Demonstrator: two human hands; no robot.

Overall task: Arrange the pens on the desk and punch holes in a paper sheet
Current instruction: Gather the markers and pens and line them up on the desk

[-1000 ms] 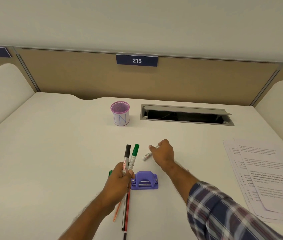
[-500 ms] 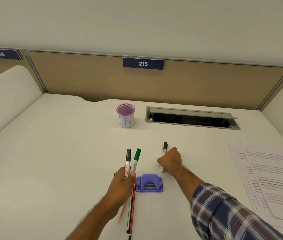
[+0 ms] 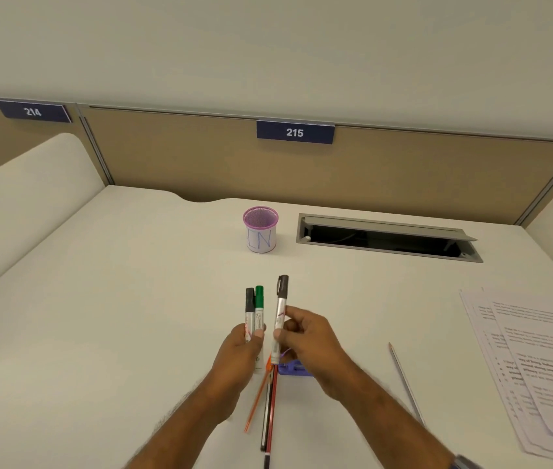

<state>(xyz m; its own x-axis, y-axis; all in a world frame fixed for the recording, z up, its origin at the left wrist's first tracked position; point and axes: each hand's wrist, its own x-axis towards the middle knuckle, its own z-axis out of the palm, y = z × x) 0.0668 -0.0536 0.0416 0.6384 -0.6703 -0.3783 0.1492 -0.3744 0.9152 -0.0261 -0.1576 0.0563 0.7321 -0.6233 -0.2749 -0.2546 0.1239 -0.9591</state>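
Two hands each grip markers below plate "215" [image 3: 294,132]: left hand [image 3: 241,346], right hand [image 3: 309,340].

left hand [image 3: 239,346]: fingers curled, gripping | right hand [image 3: 305,336]: fingers pinching, raised

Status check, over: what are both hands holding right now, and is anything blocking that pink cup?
Left hand grips a pen bundle. Right hand pinches a black-capped marker. Pink cup open, path clear. Hole punch half hidden under the right hand.

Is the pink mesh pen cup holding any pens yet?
Empty: the pen cup stands upright, only mesh visible inside, nothing above its rim.
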